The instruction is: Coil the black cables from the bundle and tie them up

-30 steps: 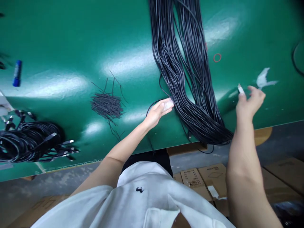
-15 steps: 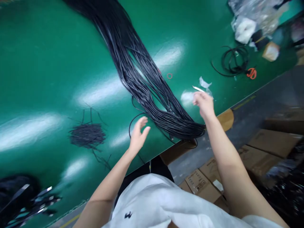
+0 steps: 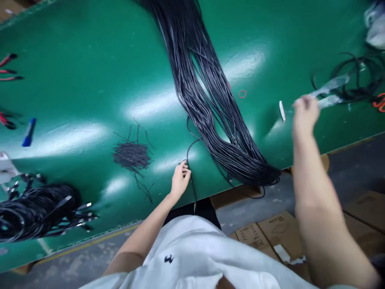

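Note:
A long bundle of black cables lies across the green table and reaches its front edge. My left hand is low over the table, left of the bundle, beside a loose black cable. Its fingers are loosely curled, with the thumb apart. Out to the right, my right hand is closed on thin clear plastic scraps, which are blurred and trail towards a coil of black cable. A slim white object lies just left of that hand.
A pile of short black ties lies left of my left hand. Coiled cables with metal plugs and a blue marker are farther left. A red ring and orange scissor handles are to the right. Cardboard boxes stand below.
My right hand has moved right and picked up the clear plastic from the table. My left hand's fingers have curled in beside the loose cable. The view has shifted left.

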Demonstrator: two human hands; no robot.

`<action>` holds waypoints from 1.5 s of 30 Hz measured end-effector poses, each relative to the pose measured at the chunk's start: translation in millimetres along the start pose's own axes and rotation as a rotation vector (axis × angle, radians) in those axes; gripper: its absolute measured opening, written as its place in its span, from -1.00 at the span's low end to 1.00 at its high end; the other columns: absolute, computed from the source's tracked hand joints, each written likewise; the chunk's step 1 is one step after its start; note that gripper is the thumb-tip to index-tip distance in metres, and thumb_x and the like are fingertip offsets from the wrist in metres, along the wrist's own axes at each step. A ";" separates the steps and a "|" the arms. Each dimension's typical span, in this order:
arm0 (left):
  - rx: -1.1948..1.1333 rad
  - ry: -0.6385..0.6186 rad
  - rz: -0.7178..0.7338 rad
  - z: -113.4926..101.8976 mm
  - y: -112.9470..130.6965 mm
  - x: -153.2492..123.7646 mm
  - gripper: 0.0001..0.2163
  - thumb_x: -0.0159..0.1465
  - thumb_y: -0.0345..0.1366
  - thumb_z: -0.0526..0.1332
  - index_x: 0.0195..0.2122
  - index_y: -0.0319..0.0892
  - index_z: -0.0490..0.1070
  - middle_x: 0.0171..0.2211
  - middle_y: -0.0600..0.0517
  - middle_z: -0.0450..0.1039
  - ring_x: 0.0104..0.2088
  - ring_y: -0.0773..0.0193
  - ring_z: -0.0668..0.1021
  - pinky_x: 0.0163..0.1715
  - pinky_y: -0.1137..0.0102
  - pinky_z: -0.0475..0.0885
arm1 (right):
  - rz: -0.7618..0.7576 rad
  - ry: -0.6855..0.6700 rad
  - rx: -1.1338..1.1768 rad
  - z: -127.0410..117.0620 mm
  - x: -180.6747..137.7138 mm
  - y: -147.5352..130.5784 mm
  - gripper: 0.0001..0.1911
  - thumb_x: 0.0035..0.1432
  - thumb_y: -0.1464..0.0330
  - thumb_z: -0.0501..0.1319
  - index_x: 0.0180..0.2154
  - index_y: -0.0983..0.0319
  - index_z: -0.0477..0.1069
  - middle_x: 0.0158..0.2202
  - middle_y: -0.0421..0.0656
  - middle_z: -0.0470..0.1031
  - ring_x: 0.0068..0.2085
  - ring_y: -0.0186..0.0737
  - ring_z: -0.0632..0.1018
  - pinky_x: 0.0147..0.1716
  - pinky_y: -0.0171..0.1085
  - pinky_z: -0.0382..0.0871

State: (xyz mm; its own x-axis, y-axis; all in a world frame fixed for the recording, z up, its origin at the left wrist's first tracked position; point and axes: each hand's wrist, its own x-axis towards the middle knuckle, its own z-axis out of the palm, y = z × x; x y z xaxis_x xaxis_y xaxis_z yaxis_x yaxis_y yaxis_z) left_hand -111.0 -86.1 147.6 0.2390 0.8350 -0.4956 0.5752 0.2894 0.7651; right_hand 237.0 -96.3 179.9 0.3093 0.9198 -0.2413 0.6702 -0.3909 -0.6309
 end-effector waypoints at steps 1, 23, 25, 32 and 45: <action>-0.068 -0.061 -0.031 5.1 5.0 2.3 -0.53 0.29 -0.29 0.15 0.23 -0.15 0.23 -0.12 -0.03 0.40 -0.22 0.32 0.54 -0.14 0.31 0.53 | -0.018 -0.024 -0.060 9.9 -10.6 -9.1 -0.19 0.15 -0.05 0.27 0.28 0.26 0.23 0.10 0.18 0.40 0.09 0.16 0.47 -0.04 0.06 0.44; -0.048 -0.140 0.275 110.2 42.6 -0.7 -0.51 0.27 -0.37 0.19 0.24 -0.21 0.20 0.12 -0.22 0.26 0.10 0.10 0.39 0.11 0.15 0.35 | 0.126 0.201 -0.200 -54.3 -32.6 64.5 -0.51 0.23 0.25 0.18 0.14 0.34 0.34 0.10 0.14 0.42 0.13 0.02 0.42 0.17 0.05 0.27; 0.080 -0.010 0.271 102.1 30.7 -16.3 -0.50 0.27 -0.32 0.24 0.23 -0.19 0.19 0.17 -0.24 0.23 0.19 0.02 0.31 0.21 0.06 0.23 | 0.137 0.370 -0.163 -44.3 -77.6 54.8 -0.55 0.29 0.24 0.09 0.13 0.33 0.34 0.09 0.13 0.41 0.11 -0.02 0.43 0.16 0.02 0.29; 0.113 -0.070 0.132 139.6 51.5 -37.9 -0.91 0.27 -0.46 0.12 -0.22 -0.21 0.34 0.02 -0.22 0.38 0.11 0.07 0.40 0.15 0.15 0.25 | 0.110 -0.049 0.167 60.0 -238.4 5.3 -0.71 0.19 0.30 0.14 -0.08 0.20 0.48 -0.12 -0.03 0.53 -0.16 -0.11 0.56 -0.06 -0.12 0.47; -0.057 -0.443 0.252 84.9 39.7 -237.5 -0.86 0.21 -0.43 -0.01 -0.30 -0.17 0.30 -0.36 0.08 0.42 -0.43 0.41 0.39 -0.27 0.45 0.37 | 0.109 -0.193 0.684 66.8 -332.3 -32.2 -0.68 0.29 0.20 0.02 -0.02 0.18 0.35 -0.06 -0.02 0.52 -0.05 -0.12 0.56 0.05 -0.01 0.44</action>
State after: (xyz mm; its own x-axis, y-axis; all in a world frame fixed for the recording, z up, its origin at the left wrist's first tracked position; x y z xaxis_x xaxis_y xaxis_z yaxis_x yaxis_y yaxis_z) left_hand -78.5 -312.7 260.8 0.6809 0.6070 -0.4097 0.4158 0.1401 0.8986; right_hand 67.5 -387.2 231.1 0.1836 0.8908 -0.4157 0.0495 -0.4307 -0.9011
